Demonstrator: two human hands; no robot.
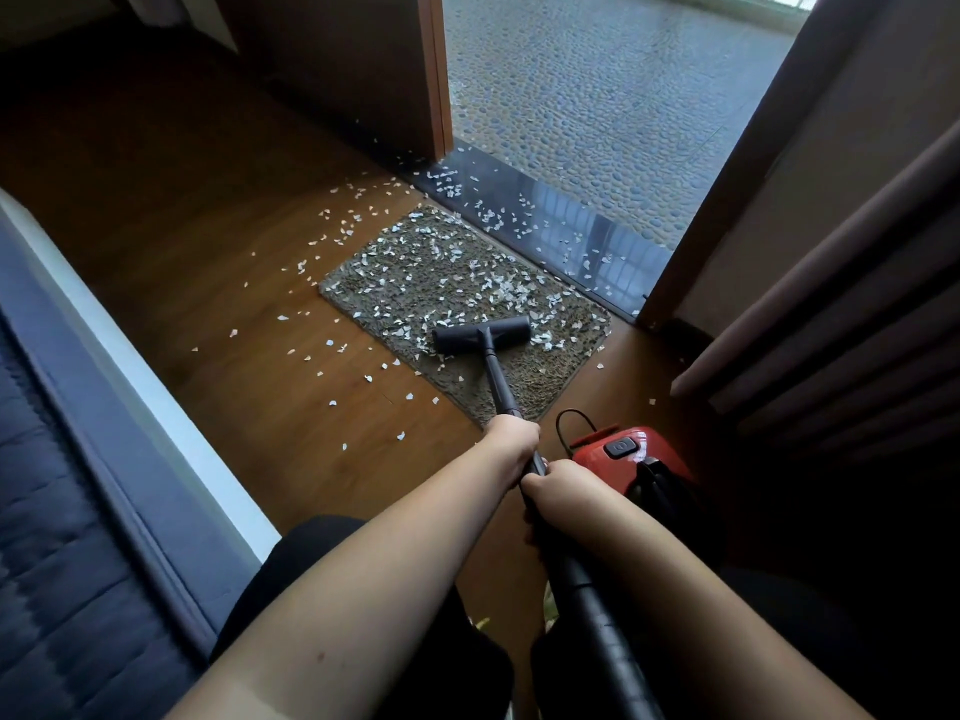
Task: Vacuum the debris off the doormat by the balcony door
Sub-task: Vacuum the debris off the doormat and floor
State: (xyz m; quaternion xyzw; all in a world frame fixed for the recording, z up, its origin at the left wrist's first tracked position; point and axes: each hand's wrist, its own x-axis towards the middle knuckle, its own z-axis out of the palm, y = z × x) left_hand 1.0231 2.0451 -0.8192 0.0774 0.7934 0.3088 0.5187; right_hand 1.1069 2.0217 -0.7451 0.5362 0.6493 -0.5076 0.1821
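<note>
Both hands, left hand [511,439] and right hand [558,485], wrapped round the wand [498,379], floor head [482,334] at doormat [540,379] near edge; risk: suction lifts mat, scattering debris [457,275] over its edges.

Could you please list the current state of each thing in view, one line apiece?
Doormat: flat on the wood floor, far part littered, near strip mostly clean.
Debris: white flakes scattered over mat, floor and door sill.
Floor nozzle: resting on the mat's near half.
Wand: tilted, gripped by both hands.
Left hand: curled round the wand.
Right hand: curled round the wand's upper end.
Red vacuum canister: standing on the floor.
Balcony door: open.
</note>
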